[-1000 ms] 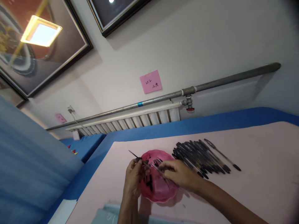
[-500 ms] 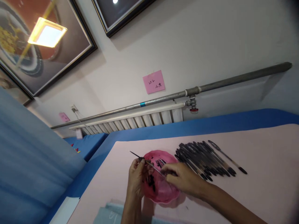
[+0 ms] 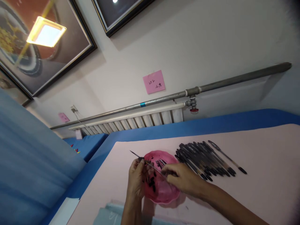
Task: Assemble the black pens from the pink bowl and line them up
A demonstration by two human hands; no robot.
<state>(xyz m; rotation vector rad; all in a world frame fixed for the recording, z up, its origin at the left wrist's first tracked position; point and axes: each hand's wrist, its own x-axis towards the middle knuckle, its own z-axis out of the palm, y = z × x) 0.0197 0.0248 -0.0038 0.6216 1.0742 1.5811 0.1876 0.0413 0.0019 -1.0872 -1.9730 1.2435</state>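
Over the pink bowl (image 3: 167, 200) with a scalloped rim, both hands are closed on one slim pen part (image 3: 153, 167), which looks like a refill or thin barrel. My left hand (image 3: 136, 178) pinches it near a dark piece, and its thin dark tip sticks out to the upper left. My right hand (image 3: 181, 178) grips the other end, its fingertips partly hidden. Small black pen pieces (image 3: 152, 182) lie in the bowl below my left fingers. Several clear and dark slender parts (image 3: 161, 162) rest between the hands in the bowl.
Right of the bowl lies a pile of black-capped pens (image 3: 201, 159), with one single pen (image 3: 227, 155) apart from it. A pink sheet (image 3: 264, 150) covers the blue table. Light blue cloth (image 3: 109, 214) lies at the front. A radiator (image 3: 145, 120) and blue curtain (image 3: 30, 156) stand nearby.
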